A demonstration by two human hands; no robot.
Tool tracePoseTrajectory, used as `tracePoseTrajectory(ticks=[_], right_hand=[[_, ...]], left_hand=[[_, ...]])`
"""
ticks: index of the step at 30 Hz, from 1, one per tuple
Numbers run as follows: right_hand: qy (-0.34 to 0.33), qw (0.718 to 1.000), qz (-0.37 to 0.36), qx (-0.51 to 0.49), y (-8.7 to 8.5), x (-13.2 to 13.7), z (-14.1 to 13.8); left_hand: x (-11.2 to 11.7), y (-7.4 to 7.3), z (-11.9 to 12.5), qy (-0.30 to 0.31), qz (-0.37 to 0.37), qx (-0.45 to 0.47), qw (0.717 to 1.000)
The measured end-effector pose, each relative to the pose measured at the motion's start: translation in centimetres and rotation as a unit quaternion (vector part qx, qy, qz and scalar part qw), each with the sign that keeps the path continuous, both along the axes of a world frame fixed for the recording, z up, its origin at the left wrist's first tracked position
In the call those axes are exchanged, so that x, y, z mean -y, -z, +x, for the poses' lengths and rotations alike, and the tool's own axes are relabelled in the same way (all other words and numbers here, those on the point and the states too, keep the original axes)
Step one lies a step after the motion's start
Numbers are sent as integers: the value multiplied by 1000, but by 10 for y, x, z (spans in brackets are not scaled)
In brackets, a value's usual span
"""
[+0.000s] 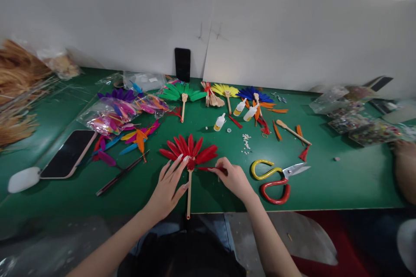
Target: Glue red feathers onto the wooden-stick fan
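The red feather fan (190,149) is lying flat near the front edge of the green table (341,181), its feathers spreading away from the person and its wooden stick (189,194) pointing back toward them, the end reaching just past the table edge. The left hand (169,184) is resting open on it, fingers spread and gripping nothing, the fingertips pressing where the feathers are meeting the stick. The right hand (232,177) is sitting just to the right of the fan's base, pinching a loose red feather (208,168) between thumb and fingers, with its free end pointing at the base. Further right, yellow- and red-handled scissors (276,177) are lying open on the table, and a scatter of white beads (246,143) is sitting beyond the right hand. Behind those, small glue bottles (220,122) are standing among a green fan (182,91), a yellow fan (225,90) and a blue fan (253,94). To the left, a clear bag of coloured feathers (120,112) is lying near a phone (68,153) placed face up. At the far right edge another person's hand (404,169) is resting on the table
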State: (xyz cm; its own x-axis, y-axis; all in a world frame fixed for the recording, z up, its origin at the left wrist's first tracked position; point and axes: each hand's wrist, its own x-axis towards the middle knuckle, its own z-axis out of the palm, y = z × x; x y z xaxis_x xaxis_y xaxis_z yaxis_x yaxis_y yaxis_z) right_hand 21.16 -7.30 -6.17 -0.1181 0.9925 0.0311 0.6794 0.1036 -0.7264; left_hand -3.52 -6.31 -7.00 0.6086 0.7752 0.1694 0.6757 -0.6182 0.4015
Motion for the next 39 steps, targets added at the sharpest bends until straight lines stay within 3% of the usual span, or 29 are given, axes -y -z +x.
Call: tracePoseTrajectory(ticks=[9,18,26,39], right_hand=[[47,989,-48,-130,-6,-3,-3],[118,958,-65,-253,12,-7,-4],[131,960,-51,-243,19,-14,-3],[113,952,-100,-268,14,-22,1]], left_hand=[[2,-4,2,40,28,-45,998],[4,-2,1,47,64,-60,995],[5,-1,2,52,90,-71,992],[6,5,1,47,101,-66,992]])
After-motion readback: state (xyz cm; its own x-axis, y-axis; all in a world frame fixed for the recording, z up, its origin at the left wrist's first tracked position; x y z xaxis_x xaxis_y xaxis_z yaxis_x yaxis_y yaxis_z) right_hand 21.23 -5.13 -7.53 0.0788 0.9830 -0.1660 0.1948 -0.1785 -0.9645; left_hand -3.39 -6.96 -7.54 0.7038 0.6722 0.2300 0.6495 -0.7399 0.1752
